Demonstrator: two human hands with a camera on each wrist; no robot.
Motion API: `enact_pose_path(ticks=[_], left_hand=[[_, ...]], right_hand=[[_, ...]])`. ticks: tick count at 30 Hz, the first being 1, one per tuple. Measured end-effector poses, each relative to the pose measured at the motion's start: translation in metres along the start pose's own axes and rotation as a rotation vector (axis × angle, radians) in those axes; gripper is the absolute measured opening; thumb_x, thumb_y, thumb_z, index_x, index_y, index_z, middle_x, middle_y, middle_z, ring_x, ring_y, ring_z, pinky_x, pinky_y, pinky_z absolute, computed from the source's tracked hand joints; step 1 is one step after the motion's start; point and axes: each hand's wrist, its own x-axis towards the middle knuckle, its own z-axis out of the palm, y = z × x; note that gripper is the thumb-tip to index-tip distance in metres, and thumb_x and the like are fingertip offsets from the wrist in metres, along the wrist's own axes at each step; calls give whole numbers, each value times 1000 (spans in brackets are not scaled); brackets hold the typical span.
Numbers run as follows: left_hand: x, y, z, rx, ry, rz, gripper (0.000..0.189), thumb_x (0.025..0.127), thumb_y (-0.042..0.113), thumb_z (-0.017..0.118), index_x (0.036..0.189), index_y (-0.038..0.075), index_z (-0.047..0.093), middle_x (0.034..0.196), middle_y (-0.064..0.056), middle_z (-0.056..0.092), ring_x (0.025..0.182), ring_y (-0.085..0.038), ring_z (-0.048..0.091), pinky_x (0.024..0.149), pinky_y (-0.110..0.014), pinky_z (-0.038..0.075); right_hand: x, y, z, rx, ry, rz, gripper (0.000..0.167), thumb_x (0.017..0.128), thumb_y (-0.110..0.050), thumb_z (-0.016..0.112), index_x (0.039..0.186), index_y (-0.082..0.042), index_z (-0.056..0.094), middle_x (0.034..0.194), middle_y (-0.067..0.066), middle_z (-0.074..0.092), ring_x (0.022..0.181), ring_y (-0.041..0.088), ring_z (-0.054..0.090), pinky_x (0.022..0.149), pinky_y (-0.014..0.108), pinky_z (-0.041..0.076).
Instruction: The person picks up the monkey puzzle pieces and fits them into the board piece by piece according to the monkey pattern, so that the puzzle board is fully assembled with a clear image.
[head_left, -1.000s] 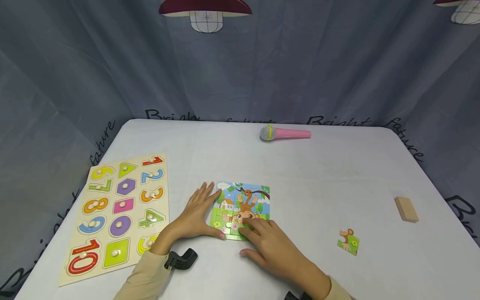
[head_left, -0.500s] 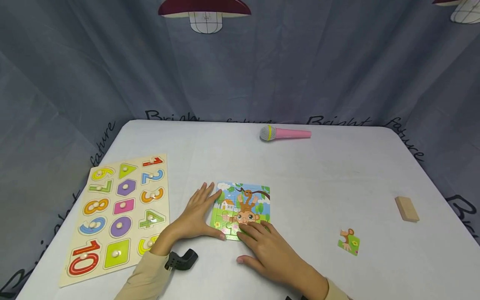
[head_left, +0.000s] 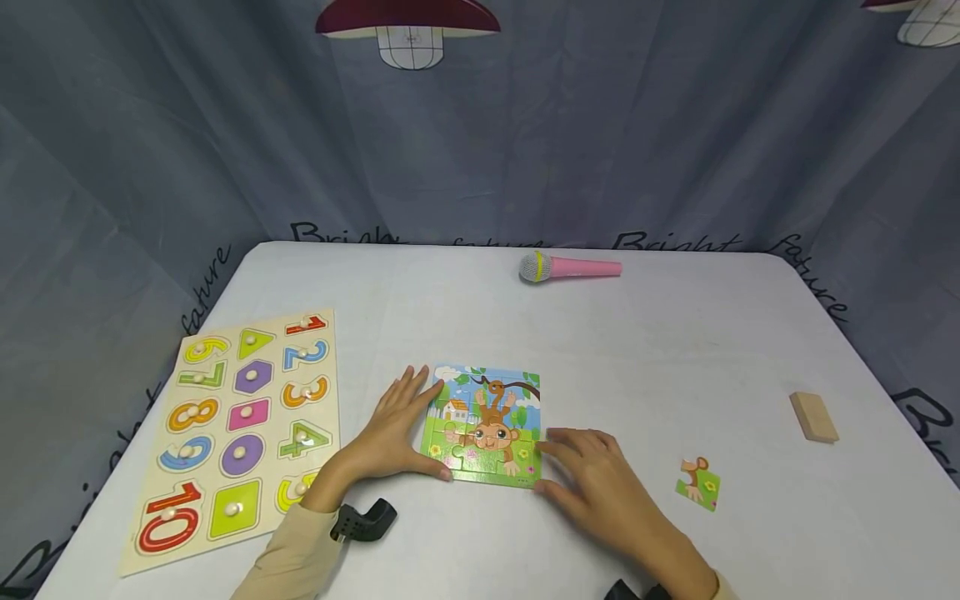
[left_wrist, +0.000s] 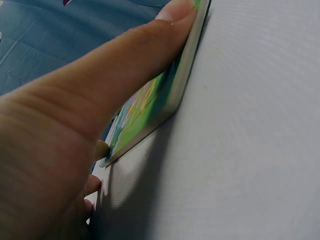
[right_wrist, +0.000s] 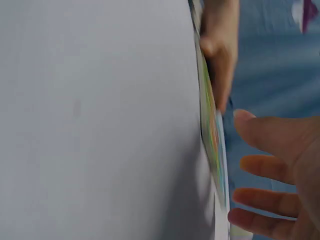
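A square jigsaw puzzle (head_left: 487, 454) with an upside-down monkey picture lies flat near the middle of the white table. My left hand (head_left: 390, 437) is spread along its left side, with the thumb on the lower left edge and the index finger at the upper left. In the left wrist view that thumb overlaps the puzzle's edge (left_wrist: 172, 95). Over on the right side, my right hand (head_left: 600, 483) is beside the puzzle's right edge, fingers slightly bent. The right wrist view shows its thumb and fingers apart, holding nothing; contact with the edge cannot be made out.
A wooden number-and-shape peg board (head_left: 150, 560) lies on the left. To the right are a loose monkey-picture puzzle piece (head_left: 699, 485) and a plain wooden block (head_left: 813, 418). A pink toy microphone (head_left: 585, 267) lies at the back, before the grey curtain (head_left: 570, 125).
My right hand has moved from the puzzle's lower part to beside its right edge, uncovering the lower right corner. The left hand and the puzzle look unmoved.
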Motion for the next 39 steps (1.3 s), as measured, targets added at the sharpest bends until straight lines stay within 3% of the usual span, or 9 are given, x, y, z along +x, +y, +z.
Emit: enact_pose_path(ticks=[7, 12, 15, 22, 29, 34, 39], left_hand=[[1, 0, 0, 6, -6, -6, 121, 49, 60, 79, 145, 14, 23, 154, -11, 5, 142, -30, -4, 114, -52, 0], [0, 1, -1, 14, 1, 3, 120, 49, 59, 79, 145, 13, 23, 154, -12, 6, 142, -31, -4, 113, -52, 0], [0, 2, -2, 19, 5, 5, 120, 49, 59, 79, 145, 13, 23, 154, -12, 6, 142, -31, -4, 113, -52, 1], [1, 0, 1, 16, -4, -1, 120, 49, 59, 79, 145, 14, 23, 154, -11, 6, 142, -30, -4, 114, -51, 0], [0, 1, 1, 14, -7, -3, 120, 49, 59, 79, 145, 14, 23, 154, -10, 6, 142, -29, -4, 114, -50, 0], [0, 2, 0, 12, -2, 0, 120, 49, 59, 79, 145, 13, 23, 154, -12, 6, 142, -31, -4, 114, -52, 0], [0, 2, 0, 11, -3, -7, 120, 49, 59, 79, 145, 14, 23, 154, -10, 6, 142, -29, -4, 114, -51, 0]], right_hand=[[-31, 52, -26, -18, 148, 232, 23, 70, -26, 76, 85, -12, 64, 86, -1, 61, 81, 19, 59, 73, 43, 44], [-53, 82, -45, -59, 211, 323, 26, 67, -22, 79, 82, -8, 65, 77, 4, 61, 64, 17, 55, 62, 38, 42], [-64, 94, -53, -60, 191, 394, 29, 70, -27, 77, 85, -7, 64, 80, 7, 62, 69, 21, 57, 64, 40, 41], [-83, 111, -61, -80, 22, 577, 47, 77, -42, 68, 99, -2, 61, 86, 13, 61, 75, 25, 57, 62, 42, 44], [-91, 117, -62, -52, -39, 594, 45, 75, -35, 72, 101, 0, 62, 89, 11, 57, 76, 19, 51, 60, 31, 41], [-93, 115, -61, -48, -84, 584, 55, 68, -38, 77, 104, 1, 62, 96, 20, 52, 83, 30, 51, 63, 40, 41], [-93, 109, -60, -51, -63, 571, 52, 66, -34, 78, 99, 4, 64, 99, 23, 52, 89, 38, 51, 68, 52, 40]])
